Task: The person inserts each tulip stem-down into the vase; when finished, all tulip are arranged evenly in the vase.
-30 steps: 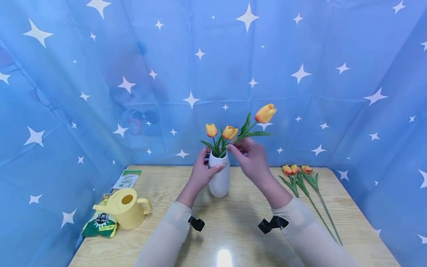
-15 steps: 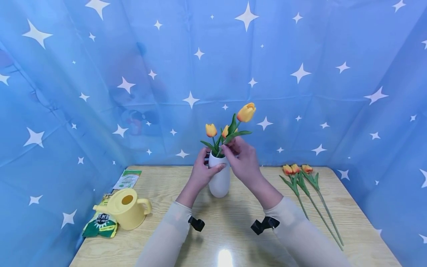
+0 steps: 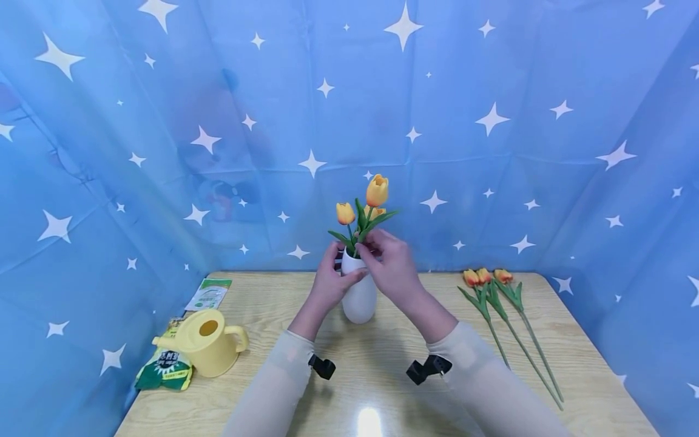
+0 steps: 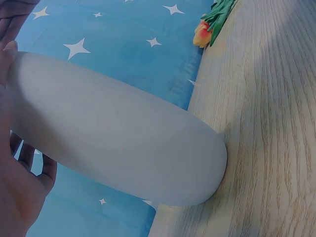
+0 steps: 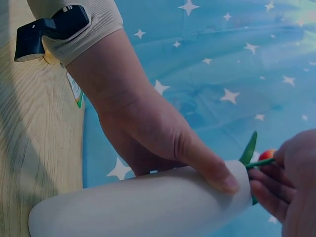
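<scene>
A white vase [image 3: 360,298] stands upright on the table, my left hand [image 3: 327,284] curled round its upper part; the left wrist view shows the same grip on the vase [image 4: 118,128]. Just above the rim, my right hand [image 3: 394,267] pinches the stem of an orange-yellow tulip [image 3: 377,190] between thumb and fingers. In the right wrist view that green stem [image 5: 260,163] runs into the vase mouth. Two more tulips rise from the vase, one [image 3: 345,213] at the left and one [image 3: 375,212] partly behind the held flower. The stem ends inside are hidden.
Several loose tulips [image 3: 503,277] lie at the right of the wooden table [image 3: 262,364]. On the left stand a yellow watering can [image 3: 210,352], a green and yellow bag [image 3: 164,370] and a flat packet [image 3: 209,294]. A blue star-patterned curtain [image 3: 284,121] hangs behind.
My right hand has moved left to the vase mouth, bringing the tulip from a slant at the right to nearly upright over the vase. My left hand has stayed on the vase.
</scene>
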A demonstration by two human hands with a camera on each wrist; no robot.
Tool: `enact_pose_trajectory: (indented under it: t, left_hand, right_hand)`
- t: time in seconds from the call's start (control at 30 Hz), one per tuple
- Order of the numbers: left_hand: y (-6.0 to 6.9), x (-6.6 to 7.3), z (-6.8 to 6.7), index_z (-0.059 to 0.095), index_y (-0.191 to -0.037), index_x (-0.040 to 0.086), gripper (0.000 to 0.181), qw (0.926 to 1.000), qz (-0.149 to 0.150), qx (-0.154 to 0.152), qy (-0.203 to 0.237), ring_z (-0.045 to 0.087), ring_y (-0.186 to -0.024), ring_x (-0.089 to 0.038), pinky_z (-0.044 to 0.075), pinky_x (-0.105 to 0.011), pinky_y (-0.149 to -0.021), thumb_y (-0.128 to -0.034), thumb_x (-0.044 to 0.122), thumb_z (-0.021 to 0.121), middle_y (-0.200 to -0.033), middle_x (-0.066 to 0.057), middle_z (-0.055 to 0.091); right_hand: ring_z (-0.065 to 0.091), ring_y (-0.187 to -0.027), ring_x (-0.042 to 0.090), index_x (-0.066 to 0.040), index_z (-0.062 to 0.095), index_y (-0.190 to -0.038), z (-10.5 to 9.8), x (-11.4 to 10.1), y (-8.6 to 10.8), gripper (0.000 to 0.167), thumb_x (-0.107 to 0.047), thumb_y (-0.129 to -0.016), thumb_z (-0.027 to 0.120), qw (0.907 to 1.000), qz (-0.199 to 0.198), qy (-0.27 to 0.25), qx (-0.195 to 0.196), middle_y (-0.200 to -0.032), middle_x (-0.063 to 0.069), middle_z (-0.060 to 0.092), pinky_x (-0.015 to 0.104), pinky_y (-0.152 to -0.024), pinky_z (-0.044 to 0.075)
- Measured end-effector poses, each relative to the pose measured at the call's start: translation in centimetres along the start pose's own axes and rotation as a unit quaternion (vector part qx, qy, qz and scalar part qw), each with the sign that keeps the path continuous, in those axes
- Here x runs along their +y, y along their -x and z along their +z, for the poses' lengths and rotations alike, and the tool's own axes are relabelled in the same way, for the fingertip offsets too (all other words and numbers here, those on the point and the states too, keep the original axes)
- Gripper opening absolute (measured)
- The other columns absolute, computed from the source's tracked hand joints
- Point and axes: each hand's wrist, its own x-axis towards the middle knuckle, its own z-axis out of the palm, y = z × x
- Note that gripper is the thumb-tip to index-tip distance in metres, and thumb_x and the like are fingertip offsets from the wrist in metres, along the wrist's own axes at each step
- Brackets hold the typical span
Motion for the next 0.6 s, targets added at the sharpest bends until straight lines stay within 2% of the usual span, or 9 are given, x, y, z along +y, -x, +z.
enact_pose_trajectory:
  t: [0.23, 0.43, 0.6]
  left_hand:
    - [0.01, -0.04, 0.07, 0.057, -0.139, 0.024, 0.059, 1.0, 0.006, -0.002, 0.0, 0.061, -0.125, -0.032, 0.057, -0.058, -0.098, -0.0915, 0.036, 0.091, -0.137, -0.006, 0.061]
    - [0.08, 0.09, 0.01, 0.056, -0.143, 0.027, 0.062, 1.0, 0.0, -0.001, -0.002, 0.059, -0.129, -0.032, 0.056, -0.06, -0.099, -0.0917, 0.035, 0.091, -0.141, -0.007, 0.06]
    - [0.02, -0.04, -0.08, 0.056, -0.141, 0.026, 0.06, 1.0, 0.008, 0.001, -0.004, 0.058, -0.131, -0.032, 0.055, -0.06, -0.101, -0.0923, 0.031, 0.091, -0.142, -0.005, 0.06]
  right_hand:
    - [0.075, -0.09, 0.017, -0.006, 0.069, -0.121, 0.21, -0.32, -0.17, 0.018, -0.006, -0.105, 0.076, 0.9994, 0.012, 0.014, -0.029, -0.103, 0.005, 0.077, 0.04, -0.079, 0.063]
    - [0.077, -0.092, 0.02, -0.005, 0.076, -0.123, 0.44, -0.57, -0.35, 0.018, -0.01, -0.105, 0.077, 0.998, 0.034, 0.038, -0.039, -0.109, 0.007, 0.076, 0.041, -0.08, 0.064]
    - [0.075, -0.09, 0.018, -0.007, 0.077, -0.118, 0.85, -0.56, -0.46, 0.014, -0.012, -0.105, 0.079, 0.9973, 0.025, 0.054, -0.042, -0.104, 0.004, 0.078, 0.038, -0.078, 0.064]
